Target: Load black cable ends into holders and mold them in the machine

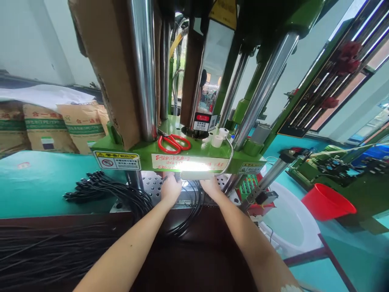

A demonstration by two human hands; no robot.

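Both hands reach under the green press plate [139, 147] into the metal mould area. My left hand [170, 189] is at the left of the mould [185, 202], its fingertips lost under the plate's edge. At the right, my right hand [211, 187] has its fingers hidden behind the bright lamp tube [194, 175]. What either hand grips, if anything, does not show. Black cables [197, 202] come out between the hands and hang over the front edge. Red-handled scissors [173, 144] lie on top of the plate, above my left hand.
A bundle of black cables with connector ends [91, 184] lies at the left; more black cables [45, 251] are in front of it. Steel columns [146, 73] flank the press. A control panel [248, 185], a white tub [288, 219] and a red bucket [326, 202] stand right.
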